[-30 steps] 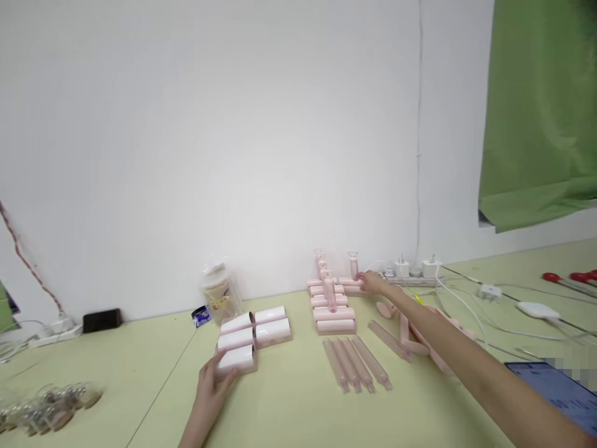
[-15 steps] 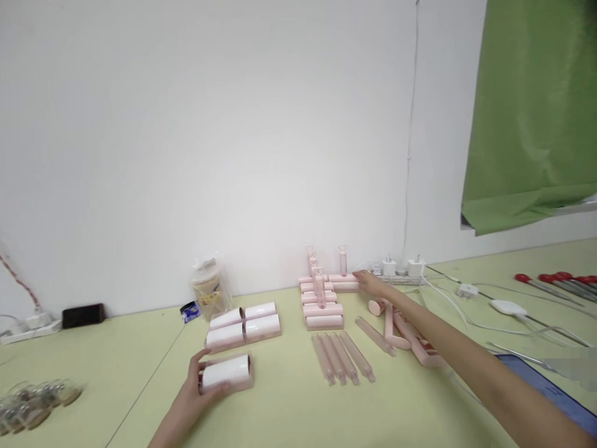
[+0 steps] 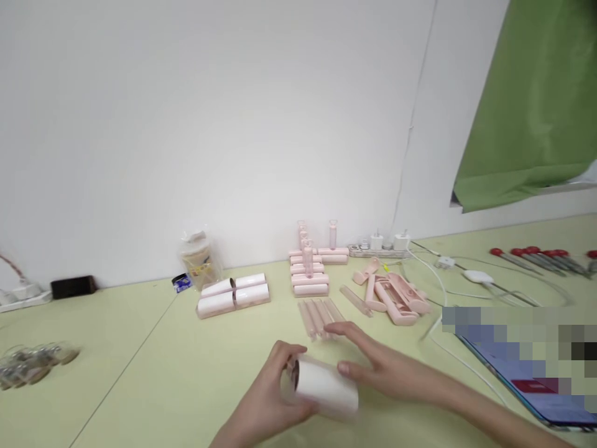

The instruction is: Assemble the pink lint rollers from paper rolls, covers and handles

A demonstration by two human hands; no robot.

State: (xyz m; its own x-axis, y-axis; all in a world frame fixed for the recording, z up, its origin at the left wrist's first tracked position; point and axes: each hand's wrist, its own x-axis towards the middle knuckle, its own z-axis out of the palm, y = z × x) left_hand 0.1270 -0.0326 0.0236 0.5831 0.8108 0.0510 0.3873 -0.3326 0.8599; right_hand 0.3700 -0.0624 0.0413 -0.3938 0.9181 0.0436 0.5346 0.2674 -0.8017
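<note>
My left hand (image 3: 265, 404) is closed round one end of a white roll (image 3: 324, 389) low in the middle of the view. My right hand (image 3: 380, 367) lies against the roll's other end, fingers stretched out. Farther back on the table lie three more white rolls (image 3: 233, 295) side by side, a row of thin pink tubes (image 3: 319, 317), a stack of pink cylinders (image 3: 310, 280) with small upright pink pieces on it, and a heap of pink handle parts (image 3: 396, 295).
A clear bag (image 3: 198, 261) and a small blue packet (image 3: 181, 283) stand by the wall. A power strip (image 3: 380, 249) with chargers and white cables lies behind. Red-handled tools (image 3: 536, 258) are far right, a screen (image 3: 527, 367) near right, glass jars (image 3: 32, 364) far left.
My left hand has lifted one white roll off the group and brought it near. My right hand has come back from the pink stack to that roll. The view has dropped and turned.
</note>
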